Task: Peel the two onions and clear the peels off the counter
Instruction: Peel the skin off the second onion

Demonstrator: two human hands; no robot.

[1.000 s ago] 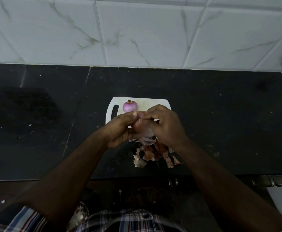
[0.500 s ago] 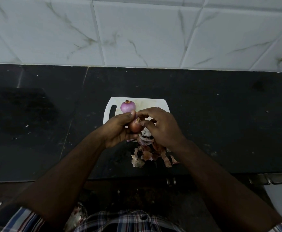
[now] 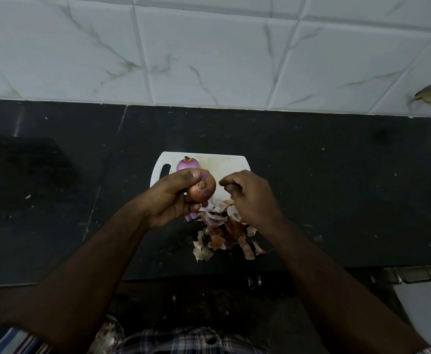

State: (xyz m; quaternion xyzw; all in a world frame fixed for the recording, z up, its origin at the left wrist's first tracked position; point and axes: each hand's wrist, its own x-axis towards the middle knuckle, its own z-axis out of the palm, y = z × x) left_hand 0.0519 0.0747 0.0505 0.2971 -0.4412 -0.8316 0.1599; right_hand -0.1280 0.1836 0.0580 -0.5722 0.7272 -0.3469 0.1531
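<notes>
Left hand (image 3: 173, 198) grips a half-peeled onion (image 3: 201, 188) above the cutting board (image 3: 231, 163); right hand (image 3: 250, 198) beside it, fingers curled, empty; peeled onion (image 3: 187, 163) on board; peels (image 3: 224, 236) near the surface's front edge

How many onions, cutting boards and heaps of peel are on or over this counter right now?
Onions: 2, a peeled onion on the board and a half-peeled onion gripped in the left hand
White cutting board: 1
Pile of peels: 1
Total: 4
</notes>
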